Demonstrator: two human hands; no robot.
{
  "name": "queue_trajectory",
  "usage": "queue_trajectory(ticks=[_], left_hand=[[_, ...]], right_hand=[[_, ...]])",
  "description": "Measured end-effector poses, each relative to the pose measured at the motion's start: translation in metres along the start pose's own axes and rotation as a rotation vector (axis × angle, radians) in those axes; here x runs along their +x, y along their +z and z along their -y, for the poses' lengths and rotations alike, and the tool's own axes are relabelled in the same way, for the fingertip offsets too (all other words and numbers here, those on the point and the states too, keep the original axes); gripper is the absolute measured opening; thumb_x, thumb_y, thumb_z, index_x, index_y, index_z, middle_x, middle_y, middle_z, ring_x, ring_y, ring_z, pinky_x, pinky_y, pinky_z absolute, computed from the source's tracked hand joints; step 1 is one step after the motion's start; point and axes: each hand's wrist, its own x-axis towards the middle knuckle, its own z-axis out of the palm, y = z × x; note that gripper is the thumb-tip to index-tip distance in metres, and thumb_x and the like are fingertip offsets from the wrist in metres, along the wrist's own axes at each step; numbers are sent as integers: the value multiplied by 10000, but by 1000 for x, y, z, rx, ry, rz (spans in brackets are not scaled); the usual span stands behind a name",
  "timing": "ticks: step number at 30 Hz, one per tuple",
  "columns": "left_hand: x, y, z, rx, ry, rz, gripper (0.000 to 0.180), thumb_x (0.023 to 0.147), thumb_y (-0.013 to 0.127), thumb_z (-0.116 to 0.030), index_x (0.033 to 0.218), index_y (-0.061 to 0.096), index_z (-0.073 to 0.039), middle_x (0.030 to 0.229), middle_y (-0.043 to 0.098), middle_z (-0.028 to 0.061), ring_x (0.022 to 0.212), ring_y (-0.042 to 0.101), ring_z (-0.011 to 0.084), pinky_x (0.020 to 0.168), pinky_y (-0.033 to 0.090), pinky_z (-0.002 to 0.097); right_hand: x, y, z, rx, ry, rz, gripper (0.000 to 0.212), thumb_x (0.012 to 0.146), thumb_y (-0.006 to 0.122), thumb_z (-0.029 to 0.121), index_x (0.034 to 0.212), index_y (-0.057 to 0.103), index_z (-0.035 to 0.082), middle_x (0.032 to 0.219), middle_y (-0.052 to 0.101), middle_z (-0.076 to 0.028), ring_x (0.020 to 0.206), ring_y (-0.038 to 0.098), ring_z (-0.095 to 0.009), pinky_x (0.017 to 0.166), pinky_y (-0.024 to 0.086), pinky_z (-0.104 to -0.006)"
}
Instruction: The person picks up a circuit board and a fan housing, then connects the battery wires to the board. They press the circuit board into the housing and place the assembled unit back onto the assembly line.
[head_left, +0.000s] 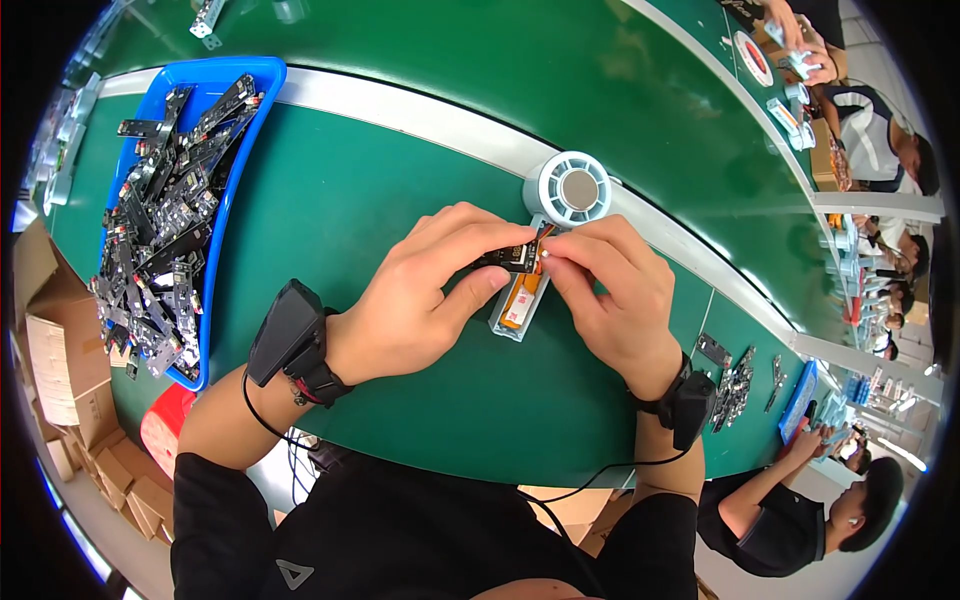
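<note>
An assembly line in an electronics factory

A long green workbench (pixel 400 200) runs past several seated workers (pixel 880 140) (each bent over small parts), a blue tray (pixel 225 80) sits heaped with black circuit boards (pixel 160 220), brown cardboard boxes (pixel 60 350) stack on the floor at the left, and more metal parts (pixel 735 385) lie by the next person's place on the right.

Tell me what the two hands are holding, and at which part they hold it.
Both hands pinch a small dark circuit board: the left hand at its left end, the right hand at its right end, above a white fan casing.
</note>
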Motion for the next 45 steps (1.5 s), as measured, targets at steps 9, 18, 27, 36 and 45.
queue_trajectory(ticks=[9,18,27,36,45], left_hand=[[-1,1,-2,-238,-158,35,364,993,631,-24,1354,606,19,1199,609,117,1073,607,188,946,484,308],[5,3,1,-98,-42,-15,341,948,662,10,1288,665,-3,1084,651,116,914,626,196,816,510,291],[5,-8,5,-434,-349,53,290,966,659,-6,1255,667,16,987,615,39,854,570,111,749,467,259],[4,4,6,-424,-294,7,257,988,637,-9,1244,660,12,1031,596,28,909,572,100,810,469,249],[11,20,5,-473,-154,-100,299,1018,604,-17,1315,635,-13,1160,615,56,1031,606,125,890,513,273]], right_hand=[[-4,16,-5,-177,-229,-222,245,702,806,-66,915,720,18,812,662,-67,562,627,-186,485,482,-277],[-10,13,-2,-350,-227,-137,246,701,803,-49,919,709,16,811,645,-63,592,632,-193,487,490,-298],[-4,16,-15,-235,-353,-153,234,740,786,-27,959,710,4,881,651,-73,694,664,-210,550,535,-310],[3,3,0,-298,-247,-69,238,827,762,-2,1060,717,-5,971,686,-109,742,682,-219,625,562,-321],[6,-10,12,213,373,82,143,884,758,20,1018,729,-20,959,708,-102,783,718,-191,677,577,-283]])
